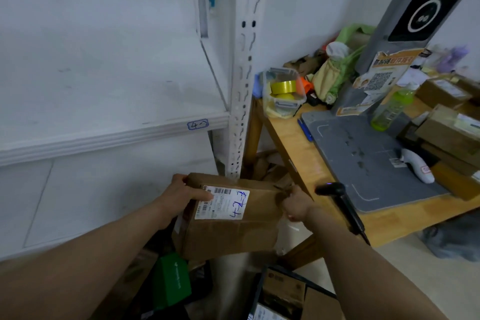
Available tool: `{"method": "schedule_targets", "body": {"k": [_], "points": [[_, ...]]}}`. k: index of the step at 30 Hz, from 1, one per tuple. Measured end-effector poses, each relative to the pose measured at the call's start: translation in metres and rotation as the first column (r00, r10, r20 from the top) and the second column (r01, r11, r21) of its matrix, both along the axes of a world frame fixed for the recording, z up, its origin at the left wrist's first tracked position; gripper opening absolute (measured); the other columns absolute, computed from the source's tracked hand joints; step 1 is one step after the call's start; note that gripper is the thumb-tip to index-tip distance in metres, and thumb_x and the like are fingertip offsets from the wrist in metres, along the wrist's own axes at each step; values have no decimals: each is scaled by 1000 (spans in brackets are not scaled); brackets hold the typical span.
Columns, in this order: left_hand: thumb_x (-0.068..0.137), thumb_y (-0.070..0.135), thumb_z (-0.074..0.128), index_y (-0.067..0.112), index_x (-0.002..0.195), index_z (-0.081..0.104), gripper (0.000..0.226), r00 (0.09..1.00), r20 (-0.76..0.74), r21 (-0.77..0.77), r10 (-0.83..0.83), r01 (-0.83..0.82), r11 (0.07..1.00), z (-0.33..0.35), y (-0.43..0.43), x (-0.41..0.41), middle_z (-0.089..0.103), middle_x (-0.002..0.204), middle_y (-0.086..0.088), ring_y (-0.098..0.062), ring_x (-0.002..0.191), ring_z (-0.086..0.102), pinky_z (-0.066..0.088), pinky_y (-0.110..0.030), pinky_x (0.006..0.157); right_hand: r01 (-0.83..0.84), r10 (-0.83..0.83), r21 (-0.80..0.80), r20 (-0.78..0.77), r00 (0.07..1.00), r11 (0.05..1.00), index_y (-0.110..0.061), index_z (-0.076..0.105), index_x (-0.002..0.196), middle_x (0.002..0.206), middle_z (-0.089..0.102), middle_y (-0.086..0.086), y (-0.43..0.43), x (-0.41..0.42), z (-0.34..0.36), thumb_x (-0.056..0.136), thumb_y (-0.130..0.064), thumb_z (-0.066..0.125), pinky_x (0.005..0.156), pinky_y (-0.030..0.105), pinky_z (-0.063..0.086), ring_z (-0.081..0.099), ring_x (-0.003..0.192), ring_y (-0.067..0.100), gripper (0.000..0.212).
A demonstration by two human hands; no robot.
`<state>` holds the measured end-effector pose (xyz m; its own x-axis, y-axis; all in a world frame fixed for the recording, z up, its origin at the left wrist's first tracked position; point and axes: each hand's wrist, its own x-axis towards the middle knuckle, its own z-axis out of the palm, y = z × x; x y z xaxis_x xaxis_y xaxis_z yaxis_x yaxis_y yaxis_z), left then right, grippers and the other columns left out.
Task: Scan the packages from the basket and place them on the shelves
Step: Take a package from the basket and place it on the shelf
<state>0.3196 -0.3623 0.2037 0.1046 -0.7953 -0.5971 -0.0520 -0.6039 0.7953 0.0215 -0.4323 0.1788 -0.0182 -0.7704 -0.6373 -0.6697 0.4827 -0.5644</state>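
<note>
Item: cardboard box (233, 234), brown, carried between two hands in front of the white shelf (104, 135).

Left hand (181, 195): forearm reached in from the lower left. The hand clasped the box's upper left corner, thumb laid across the top face onto the edge of the white label (223, 202), fingers wrapped behind the far side.

Right hand (294, 205): forearm reached in from the lower right. The hand was curled on the box's right edge, clenching the cardboard there; its fingertips were hidden.

Position of item: box spanned between both grips, tilted, label face up, blue handwriting on the label. It hung below the shelf's front lip, which bore a small blue-marked tag (198, 124), and just in front of the foot of the perforated post (244, 86).

Adjacent: black scanner (337, 202) just beside the right hand, over the edge of the wooden table (291, 148); whether that hand held it could not be told. Grey mat (363, 163) on the table with a white scanner (415, 166) lying on it. Green package (170, 280) beneath the box.
</note>
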Motion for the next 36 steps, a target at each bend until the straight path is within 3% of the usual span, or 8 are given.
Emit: {"method": "schedule_targets", "body": {"k": [4, 6, 8, 11, 16, 23, 26, 36], "points": [[75, 10, 83, 13, 132, 39, 71, 992, -54, -35, 115, -117, 993, 18, 41, 54, 68, 106, -16, -25, 83, 71, 55, -28, 56, -84, 55, 141, 198, 979, 986, -13, 57, 118, 93, 63, 13, 13, 40, 36, 78, -3, 59, 63, 32, 46, 59, 81, 29, 41], [62, 23, 85, 16, 129, 45, 79, 981, -95, -57, 168, -174, 983, 32, 68, 87, 70, 104, -15, -27, 89, 69, 51, -31, 63, -163, 114, 156, 287, 951, 974, -11, 58, 88, 66, 57, 8, 24, 66, 58, 84, 4, 59, 52, 26, 36, 54, 57, 21, 15], [53, 30, 80, 18, 127, 50, 80, 967, -133, -94, 216, -229, 969, 48, 98, 121, 71, 104, -15, -31, 96, 68, 50, -34, 72, -173, 115, 139, 349, 930, 975, -7, 63, 92, 53, 52, 1, 33, 96, 79, 89, 3, 64, 47, 25, 37, 48, 44, 13, 10], [47, 33, 81, 17, 117, 57, 76, 951, -167, -175, 260, -288, 941, 73, 146, 176, 75, 93, -11, -30, 92, 68, 52, -37, 77, -221, 147, 115, 454, 879, 969, -8, 60, 124, 69, 64, 5, 55, 152, 104, 83, -10, 79, 61, 32, 51, 59, 62, 15, 45], [43, 36, 84, 13, 122, 55, 87, 921, -190, -301, 339, -383, 873, 117, 239, 279, 72, 105, -17, -36, 102, 68, 53, -48, 88, -350, 316, -31, 512, 799, 936, -28, 55, 134, 128, 67, 8, 105, 266, 148, 58, -30, 95, 78, 39, 58, 65, 115, 28, 86], [64, 21, 73, 16, 101, 78, 38, 792, -335, -395, 510, -609, 687, 171, 375, 396, 68, 118, -27, -43, 108, 68, 45, -53, 101, -483, 482, -189, 634, 605, 855, -39, 47, 139, 132, 63, 3, 185, 427, 208, 74, -27, 89, 95, 54, 55, 63, 120, 29, 79], [76, 16, 62, 8, 111, 76, 39, 682, -464, -375, 566, -730, 571, 175, 424, 430, 68, 121, -26, -42, 106, 69, 41, -52, 107, -552, 557, -246, 653, 513, 797, -41, 46, 141, 136, 63, 3, 213, 485, 226, 53, -35, 100, 103, 57, 50, 64, 121, 31, 103], [89, 17, 47, 9, 129, 63, 44, 374, -697, -222, 612, -924, 312, 153, 500, 486, 64, 129, -26, -46, 117, 62, 44, -53, 102, -699, 744, -342, 525, 412, 628, -36, 53, 135, 128, 67, 7, 265, 611, 267, 53, -31, 99, 93, 49, 59, 72, 108, 28, 94]]}}
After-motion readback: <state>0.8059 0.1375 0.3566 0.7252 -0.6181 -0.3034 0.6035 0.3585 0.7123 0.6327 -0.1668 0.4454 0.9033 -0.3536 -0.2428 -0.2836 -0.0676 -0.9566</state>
